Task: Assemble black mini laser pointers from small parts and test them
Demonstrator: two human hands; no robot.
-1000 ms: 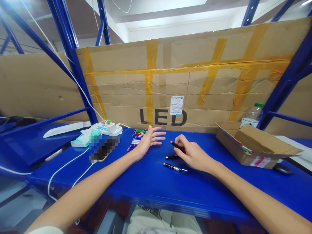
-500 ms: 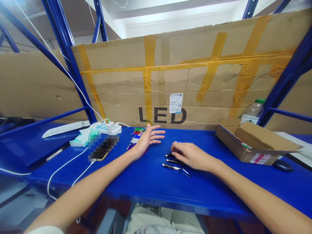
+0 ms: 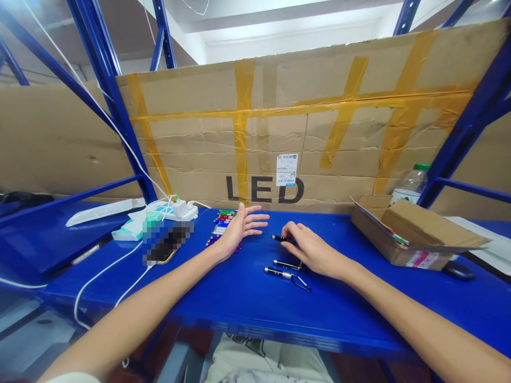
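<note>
My left hand (image 3: 240,229) rests on its edge on the blue tabletop, fingers spread and holding nothing. Beside and partly behind it lies a row of several small coloured penlights (image 3: 219,230) in green, red, blue, white and purple. In my right hand (image 3: 309,246), between thumb and fingers, is a slim black penlight (image 3: 277,238) with a silver tip; its rear end is hidden by the fingers. Below that hand lie a second black penlight (image 3: 284,264), partly covered, and a labelled black penlight (image 3: 275,272) with a carabiner clip (image 3: 302,284).
An opened cardboard box (image 3: 393,250) stands at the right, with a dark computer mouse (image 3: 459,270) and a green-capped bottle (image 3: 413,183) near it. On the left are a phone (image 3: 170,244), a white power strip (image 3: 181,211) and cables. A tall cardboard panel (image 3: 199,149) closes off the back.
My right hand has closed on a black penlight and shifted it slightly up, away from the other two. The left hand keeps its place.
</note>
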